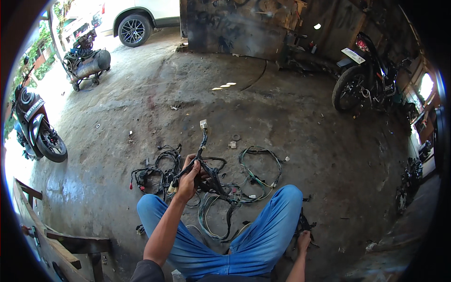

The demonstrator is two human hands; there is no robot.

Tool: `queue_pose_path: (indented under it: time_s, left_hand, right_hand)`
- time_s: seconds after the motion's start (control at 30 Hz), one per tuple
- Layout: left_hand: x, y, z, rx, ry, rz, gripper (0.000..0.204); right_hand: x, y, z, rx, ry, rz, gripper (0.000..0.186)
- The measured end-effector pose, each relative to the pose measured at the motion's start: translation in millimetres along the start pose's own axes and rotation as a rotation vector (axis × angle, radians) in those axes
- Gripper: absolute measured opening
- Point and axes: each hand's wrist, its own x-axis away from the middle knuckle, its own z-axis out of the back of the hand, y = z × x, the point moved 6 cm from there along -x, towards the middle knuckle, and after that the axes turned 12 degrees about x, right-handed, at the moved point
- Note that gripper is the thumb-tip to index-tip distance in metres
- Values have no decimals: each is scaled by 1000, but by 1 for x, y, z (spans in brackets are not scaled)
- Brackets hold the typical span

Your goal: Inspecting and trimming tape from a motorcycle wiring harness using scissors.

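My left hand [189,177] is closed around a bundle of a black wiring harness [215,182], lifted in front of my knees. A white plug connector [203,125] tips the taped branch that sticks up beyond my fingers. The rest of the harness spreads over the floor between and ahead of my legs, with a loop of green and black wires [240,162] on the right. Down beside my right knee, my right hand [304,238] is closed at a dark, slender thing [303,221] on the floor. Its kind is too small and dark to tell.
A pale connector piece [232,144] and a dark ring [236,137] lie beyond the harness. Motorbikes stand at left [37,124] and right [364,82]. An air compressor [89,63] and a white car [141,19] are further back. A wooden bench [77,244] is at lower left.
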Motion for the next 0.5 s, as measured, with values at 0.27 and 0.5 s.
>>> queue_pose_path:
  time_s: [0.27, 0.5]
  left_hand:
    - [9, 1, -1, 21, 5, 57, 25]
    - [7, -4, -4, 69, -48, 61, 25]
  right_hand:
    - [2, -61, 47, 47, -3, -210, 21]
    - [37, -332, 197, -620, 399, 468, 16]
